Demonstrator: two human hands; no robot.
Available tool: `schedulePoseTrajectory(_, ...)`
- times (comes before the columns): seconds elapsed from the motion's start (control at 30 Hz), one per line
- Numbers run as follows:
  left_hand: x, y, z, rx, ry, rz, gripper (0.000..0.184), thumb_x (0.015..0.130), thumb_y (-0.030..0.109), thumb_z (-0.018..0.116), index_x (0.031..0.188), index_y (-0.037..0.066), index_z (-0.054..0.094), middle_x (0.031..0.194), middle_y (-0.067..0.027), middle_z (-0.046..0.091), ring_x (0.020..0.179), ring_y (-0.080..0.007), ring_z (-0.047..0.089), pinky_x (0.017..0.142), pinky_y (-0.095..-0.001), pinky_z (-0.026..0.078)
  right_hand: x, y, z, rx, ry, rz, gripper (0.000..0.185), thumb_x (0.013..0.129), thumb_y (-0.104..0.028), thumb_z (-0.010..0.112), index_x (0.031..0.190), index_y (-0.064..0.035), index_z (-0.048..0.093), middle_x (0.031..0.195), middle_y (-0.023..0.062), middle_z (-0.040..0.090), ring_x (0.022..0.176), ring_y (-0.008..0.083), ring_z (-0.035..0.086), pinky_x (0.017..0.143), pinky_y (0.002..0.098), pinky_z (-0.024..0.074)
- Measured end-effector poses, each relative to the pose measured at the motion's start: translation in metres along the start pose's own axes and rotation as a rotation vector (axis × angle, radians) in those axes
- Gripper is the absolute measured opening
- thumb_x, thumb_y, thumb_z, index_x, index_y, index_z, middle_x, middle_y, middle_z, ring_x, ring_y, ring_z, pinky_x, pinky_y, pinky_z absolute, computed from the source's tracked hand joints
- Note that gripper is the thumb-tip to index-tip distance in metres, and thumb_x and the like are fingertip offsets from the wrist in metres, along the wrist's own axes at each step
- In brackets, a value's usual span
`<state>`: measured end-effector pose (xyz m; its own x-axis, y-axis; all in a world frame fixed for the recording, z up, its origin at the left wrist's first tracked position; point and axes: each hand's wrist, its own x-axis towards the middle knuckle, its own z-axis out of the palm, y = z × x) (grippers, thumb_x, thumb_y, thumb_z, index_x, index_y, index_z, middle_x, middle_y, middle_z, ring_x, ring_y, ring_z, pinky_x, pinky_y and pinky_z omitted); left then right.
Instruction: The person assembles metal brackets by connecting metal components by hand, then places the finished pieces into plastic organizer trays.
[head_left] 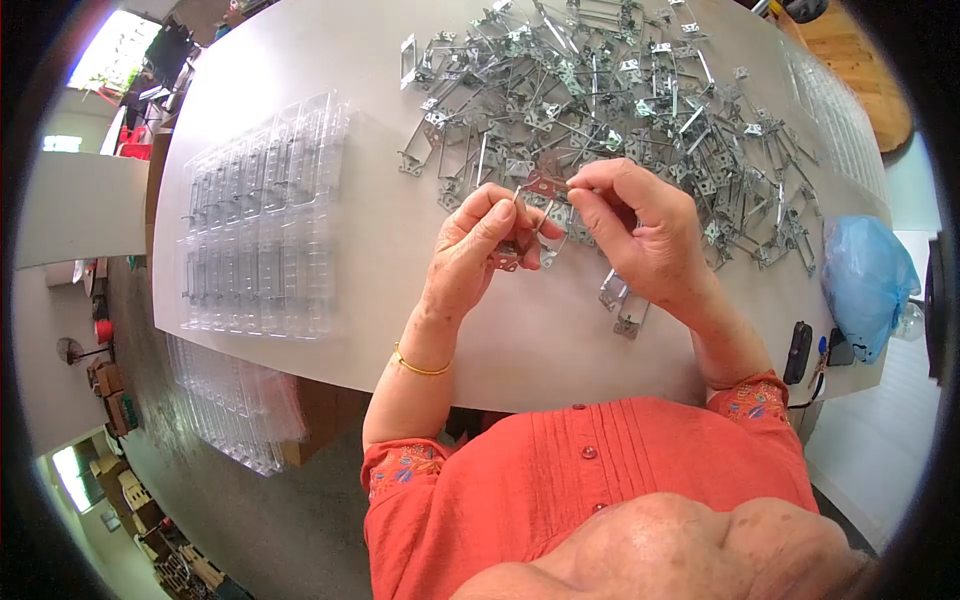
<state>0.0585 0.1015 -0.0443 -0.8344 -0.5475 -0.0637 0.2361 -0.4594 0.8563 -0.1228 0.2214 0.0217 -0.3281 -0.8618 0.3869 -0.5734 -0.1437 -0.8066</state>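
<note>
My left hand is closed on a small metal bracket with flat, holed end plates joined by thin rods. The thumb and fingers of my right hand pinch the far end of the same bracket. Behind both hands spreads a large tangled pile of similar metal brackets. A few loose brackets lie on the table just below my right hand. My fingers cover part of the held piece.
On the white table, a clear plastic tray with metal parts in its slots lies at left. More clear trays are stacked below the left edge. A blue plastic bag, a black case and keys are at right.
</note>
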Motion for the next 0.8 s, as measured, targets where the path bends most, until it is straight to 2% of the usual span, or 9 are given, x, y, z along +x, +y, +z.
schedulePoseTrajectory(0.2,0.0,-0.003,-0.003,0.012,-0.024,0.022,0.026,0.112,0.026,0.053,0.098,0.005,0.06,0.108,-0.0197,0.073,0.079,-0.0167,0.065,0.074,-0.0306,0.053,-0.002,0.005,0.003,-0.059,-0.017,0.01,0.01,0.093,-0.002,0.075,0.101,-0.0046,0.069,0.086,0.0073,0.07,0.066,0.0164,0.065,0.059,0.0298,0.0518)
schedulePoseTrajectory(0.3,-0.002,-0.003,-0.003,0.047,-0.042,0.044,0.025,0.111,0.025,0.055,0.103,0.002,0.063,0.11,-0.0176,0.073,0.084,-0.0171,0.066,0.078,-0.0313,0.054,-0.002,0.006,0.005,-0.074,-0.015,0.009,0.01,0.093,-0.003,0.075,0.1,-0.0053,0.069,0.085,0.0076,0.07,0.066,0.0185,0.066,0.059,0.0309,0.052)
schedulePoseTrajectory(0.4,-0.002,-0.004,-0.003,0.114,-0.02,0.065,0.024,0.11,0.022,0.059,0.109,0.0,0.067,0.109,-0.0139,0.072,0.087,-0.016,0.065,0.08,-0.0307,0.054,-0.002,0.004,0.004,-0.089,-0.026,0.017,0.009,0.093,-0.003,0.074,0.1,-0.0056,0.069,0.085,0.0076,0.07,0.066,0.0196,0.066,0.059,0.0313,0.0521)
schedulePoseTrajectory(0.47,-0.003,-0.003,-0.003,0.172,-0.016,0.09,0.019,0.107,0.019,0.064,0.109,0.001,0.07,0.107,-0.0078,0.072,0.089,-0.0114,0.064,0.081,-0.0283,0.053,-0.003,0.0,0.002,-0.12,-0.042,0.024,0.008,0.093,-0.003,0.074,0.1,-0.0058,0.069,0.085,0.0077,0.07,0.066,0.0201,0.066,0.059,0.0315,0.0523)
schedulePoseTrajectory(0.5,-0.003,-0.003,-0.002,0.202,-0.015,0.102,0.017,0.106,0.018,0.067,0.109,0.002,0.071,0.106,-0.0047,0.072,0.091,-0.0091,0.063,0.082,-0.0271,0.053,-0.004,0.002,0.003,-0.109,-0.045,0.006,0.009,0.094,-0.004,0.073,0.102,-0.0057,0.069,0.085,0.008,0.071,0.067,0.0195,0.066,0.059,0.0314,0.0523)
schedulePoseTrajectory(0.57,-0.002,-0.006,-0.003,0.306,-0.029,0.179,0.014,0.104,0.014,0.069,0.108,0.0,0.071,0.107,-0.0045,0.071,0.091,-0.0093,0.062,0.081,-0.0266,0.052,-0.004,0.007,0.004,-0.086,-0.051,-0.032,0.011,0.095,-0.004,0.072,0.105,-0.0056,0.068,0.085,0.0084,0.072,0.067,0.0183,0.067,0.059,0.0312,0.0523)
schedulePoseTrajectory(0.67,-0.002,-0.01,-0.004,0.413,-0.053,0.241,0.013,0.101,0.011,0.072,0.106,-0.001,0.07,0.108,-0.0051,0.069,0.091,-0.01,0.062,0.08,-0.0265,0.052,-0.005,-0.005,0.001,-0.033,-0.115,0.14,0.015,0.098,-0.006,0.071,0.113,-0.0048,0.067,0.086,0.0104,0.074,0.068,0.015,0.067,0.06,0.03,0.0519)
schedulePoseTrajectory(0.77,-0.002,-0.007,-0.003,0.493,-0.069,0.26,0.012,0.1,0.01,0.073,0.104,-0.001,0.07,0.107,-0.0053,0.069,0.089,-0.0104,0.061,0.079,-0.027,0.052,-0.006,0.0,0.001,0.068,-0.183,0.206,0.022,0.102,-0.007,0.068,0.124,-0.0041,0.066,0.078,-0.0012,0.063,0.068,0.0037,0.058,0.061,0.0224,0.0471)
schedulePoseTrajectory(0.8,-0.002,-0.005,-0.002,0.52,-0.072,0.263,0.012,0.1,0.01,0.073,0.104,-0.001,0.069,0.106,-0.0052,0.069,0.088,-0.0105,0.061,0.079,-0.0272,0.052,-0.006,0.0,0.0,0.123,-0.201,0.242,0.021,0.102,-0.008,0.068,0.123,-0.0044,0.066,0.079,0.0007,0.066,0.069,0.0052,0.06,0.061,0.0236,0.048)
